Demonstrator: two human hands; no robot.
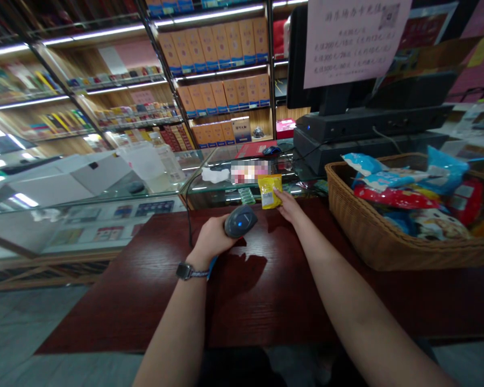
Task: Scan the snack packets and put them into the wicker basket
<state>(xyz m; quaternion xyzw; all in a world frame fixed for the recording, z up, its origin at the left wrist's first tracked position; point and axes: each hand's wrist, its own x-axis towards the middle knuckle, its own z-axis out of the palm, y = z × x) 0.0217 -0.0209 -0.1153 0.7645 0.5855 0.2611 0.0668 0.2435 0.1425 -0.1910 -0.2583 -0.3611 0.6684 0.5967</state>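
While the left hand (212, 236) was wrapped tight around a gray scanner (241, 221) with a small blue light on top, the right hand (289, 207) pinched a little yellow packet (270, 191) by its side. The packet stood upright over the far edge of the dark red counter (266, 290), showing a white label. A basket (371, 236) of snacks sat at the right edge.

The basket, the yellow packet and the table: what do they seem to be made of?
Basket: woven wicker or rattan, matte tan, judging by its braided wall. Yellow packet: probably thin plastic film, with a printed label. Table: dark red wood or veneer, faint grain lines visible.
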